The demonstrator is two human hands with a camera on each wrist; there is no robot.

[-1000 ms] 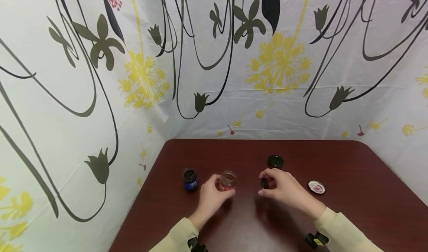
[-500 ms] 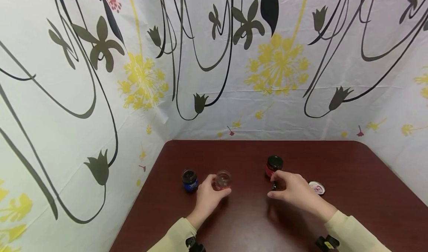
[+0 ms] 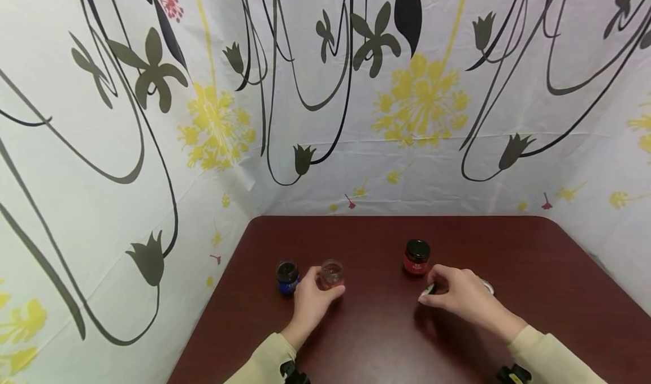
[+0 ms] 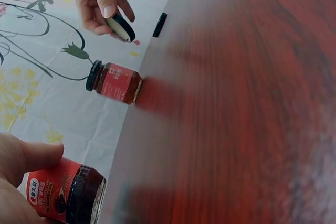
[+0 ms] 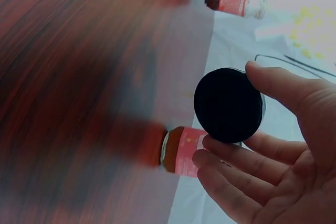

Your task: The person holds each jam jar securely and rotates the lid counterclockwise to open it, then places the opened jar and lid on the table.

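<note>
My left hand (image 3: 311, 302) grips an open glass jar (image 3: 331, 275) with a red label; dark contents fill its lower part in the left wrist view. The thumb lies across its side. To the right, my right hand (image 3: 468, 296) pinches a black jar lid (image 5: 228, 106) by its edge, tilted, with its pale inside turned toward the left wrist camera. Just beyond that hand stands a capped red-labelled jar (image 3: 417, 258). A second lid (image 3: 487, 286), pale face up, lies partly hidden behind the right hand.
A small jar with a blue label (image 3: 287, 277) and dark top stands close to the left hand's left side. Everything sits on a dark red wooden table (image 3: 376, 339). Flower-printed cloth (image 3: 330, 118) hangs along its back and left side.
My left hand has shifted left with the jar, closer to the blue one. My right hand has drawn right with the lid, uncovering the capped jar and partly covering the lid on the table.
</note>
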